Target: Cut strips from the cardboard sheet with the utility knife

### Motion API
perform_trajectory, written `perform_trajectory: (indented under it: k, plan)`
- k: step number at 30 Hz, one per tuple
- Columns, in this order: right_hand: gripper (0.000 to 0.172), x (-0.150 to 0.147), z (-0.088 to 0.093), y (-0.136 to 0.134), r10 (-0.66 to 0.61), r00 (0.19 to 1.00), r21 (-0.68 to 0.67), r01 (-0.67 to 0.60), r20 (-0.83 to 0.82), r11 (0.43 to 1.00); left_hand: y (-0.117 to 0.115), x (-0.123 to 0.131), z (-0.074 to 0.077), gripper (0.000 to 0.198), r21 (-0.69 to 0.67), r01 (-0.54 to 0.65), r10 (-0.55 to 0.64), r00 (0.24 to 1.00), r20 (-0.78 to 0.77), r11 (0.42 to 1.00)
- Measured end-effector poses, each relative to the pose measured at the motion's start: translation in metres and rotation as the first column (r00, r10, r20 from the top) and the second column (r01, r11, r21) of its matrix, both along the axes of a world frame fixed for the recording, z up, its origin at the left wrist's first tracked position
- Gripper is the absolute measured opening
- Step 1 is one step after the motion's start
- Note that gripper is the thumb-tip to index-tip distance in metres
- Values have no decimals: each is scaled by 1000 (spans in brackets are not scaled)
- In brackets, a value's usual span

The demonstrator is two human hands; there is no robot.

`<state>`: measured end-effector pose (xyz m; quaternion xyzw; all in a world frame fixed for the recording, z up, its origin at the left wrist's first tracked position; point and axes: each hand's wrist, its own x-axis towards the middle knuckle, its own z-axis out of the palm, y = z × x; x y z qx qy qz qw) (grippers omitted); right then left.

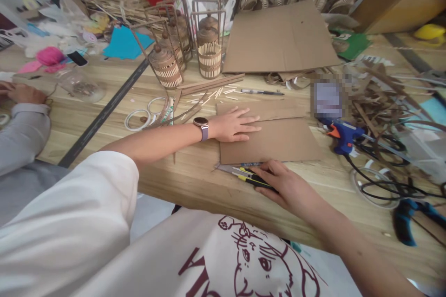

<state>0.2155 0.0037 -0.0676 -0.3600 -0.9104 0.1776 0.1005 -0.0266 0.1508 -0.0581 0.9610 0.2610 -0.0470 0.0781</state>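
Observation:
My left hand (234, 125) lies flat, fingers stretched out, on a brown cardboard sheet (278, 138) at the table's middle; a watch sits on that wrist. My right hand (283, 182) is closed round a yellow-and-black utility knife (249, 177), held against a metal ruler (232, 168) along the cardboard's near edge.
A blue glue gun (343, 135) and tangled black cables (390, 181) lie right of the sheet. Woven lantern frames (209, 51), a large cardboard piece (280, 39), tape rings (139, 118) and bamboo scraps crowd the back. Another person's hand (21, 93) and grey sleeve rest at far left.

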Motion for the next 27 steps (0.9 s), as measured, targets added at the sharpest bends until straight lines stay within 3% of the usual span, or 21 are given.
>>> perform_trajectory:
  k: [5,8,10,14,16,19,23,27]
  plan:
    - [38,10,20,-14,6,999,53,-8,43,999,3,-2,-1,55,4,23,-24,1000,20,1000]
    - [39,32,29,-12,-78,997,104,75,23,992,5,-3,1,55,1,31,-31,999,32,1000]
    - [43,50,32,0,-181,983,191,178,0,965,3,-2,4,54,22,30,-31,999,43,999]
    - [46,79,27,44,-370,929,382,352,-28,854,-21,0,10,51,120,-13,5,998,65,993]
    - [45,83,21,67,-428,904,427,393,-15,815,-40,0,13,54,127,-40,29,996,90,991]
    - [44,75,11,90,-468,883,441,408,32,799,-65,0,17,60,76,-60,55,996,64,995]
    - [41,55,8,85,-427,904,446,376,14,812,-74,1,19,66,10,-126,127,992,-28,992]
    - [32,43,11,55,-211,977,418,199,-18,886,-67,0,21,50,42,-116,116,993,3,992]
